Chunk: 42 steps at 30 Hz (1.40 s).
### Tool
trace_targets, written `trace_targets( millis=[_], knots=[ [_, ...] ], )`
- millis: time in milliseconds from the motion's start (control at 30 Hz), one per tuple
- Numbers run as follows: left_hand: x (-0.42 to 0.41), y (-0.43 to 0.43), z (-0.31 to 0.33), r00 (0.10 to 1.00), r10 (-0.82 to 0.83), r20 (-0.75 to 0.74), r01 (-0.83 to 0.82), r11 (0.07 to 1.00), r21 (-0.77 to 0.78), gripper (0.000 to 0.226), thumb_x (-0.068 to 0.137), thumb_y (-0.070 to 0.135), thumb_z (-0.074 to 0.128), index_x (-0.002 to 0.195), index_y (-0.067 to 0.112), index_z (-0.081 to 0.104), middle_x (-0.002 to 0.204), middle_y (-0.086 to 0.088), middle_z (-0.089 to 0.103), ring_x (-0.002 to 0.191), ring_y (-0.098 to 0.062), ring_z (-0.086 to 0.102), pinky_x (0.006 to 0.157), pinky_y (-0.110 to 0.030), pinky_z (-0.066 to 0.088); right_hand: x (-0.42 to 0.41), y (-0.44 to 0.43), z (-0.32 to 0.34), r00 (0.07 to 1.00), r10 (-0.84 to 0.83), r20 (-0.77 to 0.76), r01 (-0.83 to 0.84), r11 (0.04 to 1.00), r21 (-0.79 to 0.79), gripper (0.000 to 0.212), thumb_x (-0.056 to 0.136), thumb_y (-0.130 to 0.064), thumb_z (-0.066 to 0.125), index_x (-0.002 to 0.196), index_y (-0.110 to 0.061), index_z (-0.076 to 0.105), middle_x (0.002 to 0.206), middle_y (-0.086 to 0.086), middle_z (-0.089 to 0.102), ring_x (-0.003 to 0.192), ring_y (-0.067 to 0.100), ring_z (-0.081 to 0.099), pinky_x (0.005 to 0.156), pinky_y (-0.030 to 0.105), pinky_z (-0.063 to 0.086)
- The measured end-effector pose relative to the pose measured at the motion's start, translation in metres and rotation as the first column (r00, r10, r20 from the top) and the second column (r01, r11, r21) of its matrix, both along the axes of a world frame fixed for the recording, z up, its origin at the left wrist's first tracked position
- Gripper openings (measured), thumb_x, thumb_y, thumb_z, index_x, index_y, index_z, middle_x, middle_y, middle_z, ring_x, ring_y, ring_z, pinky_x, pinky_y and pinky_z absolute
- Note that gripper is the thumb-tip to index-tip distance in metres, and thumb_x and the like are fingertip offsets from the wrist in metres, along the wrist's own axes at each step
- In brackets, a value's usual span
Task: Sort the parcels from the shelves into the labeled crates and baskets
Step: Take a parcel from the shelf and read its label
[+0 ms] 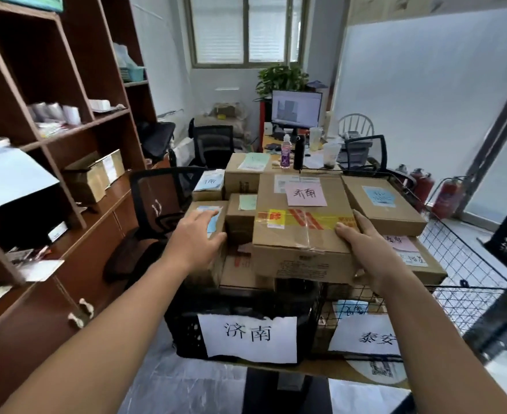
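White sheet (247, 339) on the black crate (186, 330), below the left hand's fingers (213, 231): 济南. White sheet (365, 339) on the wire basket (467, 306), below the right hand's fingers (347, 230): 泰安. Pink note (305, 193) on the large carton (303, 222), beyond the right fingertips: handwritten 济南. Other parcel notes: illegible.

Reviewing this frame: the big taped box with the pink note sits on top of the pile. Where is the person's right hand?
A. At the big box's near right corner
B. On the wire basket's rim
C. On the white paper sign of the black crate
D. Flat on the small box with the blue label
A: the right hand grips the near right corner of the big taped box, while the left hand rests on the blue-labelled box.
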<state>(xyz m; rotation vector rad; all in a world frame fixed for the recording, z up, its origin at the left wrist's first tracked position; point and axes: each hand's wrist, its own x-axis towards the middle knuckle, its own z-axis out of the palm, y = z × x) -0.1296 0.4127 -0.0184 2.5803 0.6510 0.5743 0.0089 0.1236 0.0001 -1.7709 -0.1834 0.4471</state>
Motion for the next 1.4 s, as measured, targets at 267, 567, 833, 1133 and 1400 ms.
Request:
trace_targets(
  millis=[267, 567, 833, 1133, 1400],
  knots=[
    [0.082, 0.048, 0.001, 0.945, -0.165, -0.283, 0.233, 0.946, 0.225, 0.074, 0.088, 0.049, 0.064, 0.151, 0.028, 0.032, 0.156, 0.001, 0.031, 0.142, -0.024, 0.029, 0.113, -0.04, 0.03, 0.0, 0.012, -0.02, 0.974, -0.22, -0.054, 0.226, 0.953, 0.201, 0.056, 0.098, -0.04, 0.064, 0.146, -0.051, 0.038, 0.129, -0.001, 0.058, 0.106, 0.033, 0.068, 0.068, 0.044, 0.06],
    [0.155, 0.077, -0.021, 0.836, -0.295, -0.463, 0.379, 0.92, 0.097, 0.096, 0.077, 0.052, 0.072, 0.154, 0.036, 0.017, 0.162, -0.006, 0.009, 0.148, -0.031, 0.005, 0.121, -0.046, 0.013, -0.005, -0.001, -0.028, 0.945, -0.311, -0.103, 0.328, 0.877, 0.351, 0.061, 0.1, -0.028, 0.062, 0.153, -0.044, 0.036, 0.132, 0.002, 0.063, 0.085, 0.026, 0.076, 0.058, 0.042, 0.061],
    [0.15, 0.075, -0.014, 0.784, -0.39, -0.482, 0.479, 0.875, 0.071, 0.106, 0.065, 0.056, 0.078, 0.148, 0.049, 0.013, 0.153, -0.002, 0.011, 0.136, -0.035, 0.017, 0.111, -0.051, 0.025, -0.007, 0.001, -0.026, 0.932, -0.359, -0.05, 0.353, 0.868, 0.35, 0.055, 0.102, -0.026, 0.059, 0.15, -0.043, 0.038, 0.118, -0.006, 0.065, 0.077, 0.017, 0.076, 0.064, 0.048, 0.063],
    [0.112, 0.063, 0.024, 0.927, -0.352, -0.13, 0.364, 0.928, 0.083, 0.093, 0.064, 0.049, 0.081, 0.142, 0.041, 0.032, 0.147, -0.008, 0.025, 0.134, -0.031, 0.018, 0.109, -0.051, 0.027, 0.0, -0.016, -0.019, 0.944, -0.321, -0.079, 0.324, 0.852, 0.412, 0.04, 0.101, -0.029, 0.058, 0.133, -0.052, 0.056, 0.116, -0.004, 0.075, 0.086, 0.022, 0.072, 0.078, 0.058, 0.054],
    [0.058, 0.064, 0.049, 0.976, 0.007, 0.217, -0.011, 1.0, 0.017, 0.091, 0.065, 0.047, 0.086, 0.141, 0.032, 0.039, 0.149, -0.013, 0.021, 0.138, -0.037, 0.016, 0.115, -0.051, 0.024, 0.001, -0.006, -0.01, 0.969, -0.224, -0.105, 0.246, 0.917, 0.314, 0.057, 0.1, -0.029, 0.062, 0.148, -0.047, 0.039, 0.122, -0.005, 0.062, 0.092, 0.028, 0.07, 0.07, 0.054, 0.061]
  ],
)
